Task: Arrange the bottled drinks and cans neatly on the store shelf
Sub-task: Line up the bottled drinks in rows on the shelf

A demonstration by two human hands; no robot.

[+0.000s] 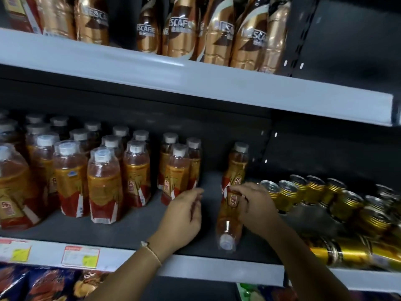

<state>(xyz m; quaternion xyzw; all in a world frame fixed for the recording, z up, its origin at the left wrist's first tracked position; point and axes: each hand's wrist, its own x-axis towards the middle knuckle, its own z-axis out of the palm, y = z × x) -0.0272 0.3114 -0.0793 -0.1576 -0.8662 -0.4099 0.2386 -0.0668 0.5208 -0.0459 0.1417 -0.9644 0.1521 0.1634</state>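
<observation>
On shelf (130, 231), lying bottle (229, 222) under right hand (251, 205) fingers

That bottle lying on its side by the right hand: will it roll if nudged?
Probably. The lying bottle is round and rests lengthwise on the flat shelf, so a sideways push would likely roll it. It looks nearly full, so fairly heavy and stiff. The glossy label may be slippery under the right hand.
</observation>
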